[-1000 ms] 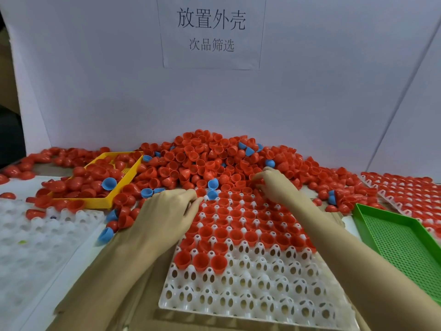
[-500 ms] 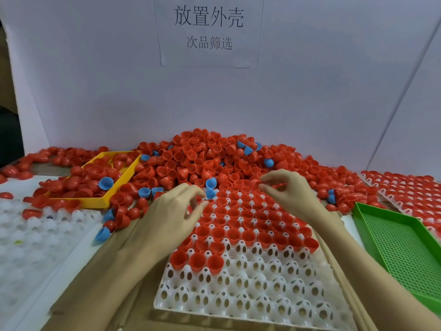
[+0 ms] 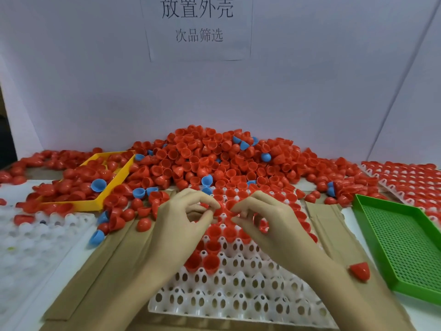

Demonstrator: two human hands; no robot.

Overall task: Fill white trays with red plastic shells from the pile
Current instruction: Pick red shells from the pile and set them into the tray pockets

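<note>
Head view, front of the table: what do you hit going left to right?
empty white tray → loose blue shell → cardboard strip → left hand → right hand → lone red shell → green tray

Left hand (image 3: pixel 181 220), right hand (image 3: pixel 269 223): bare; forearms bare, seemingly no sleeves, rings.

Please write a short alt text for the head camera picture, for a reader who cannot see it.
Two bare hands, left hand and right hand, meet over a white plastic tray with holes, half filled with red plastic shells, fingers curled around red shells. Behind lies a big pile of red shells with a few blue ones; a green mesh tray sits right, a yellow tray left.
</note>
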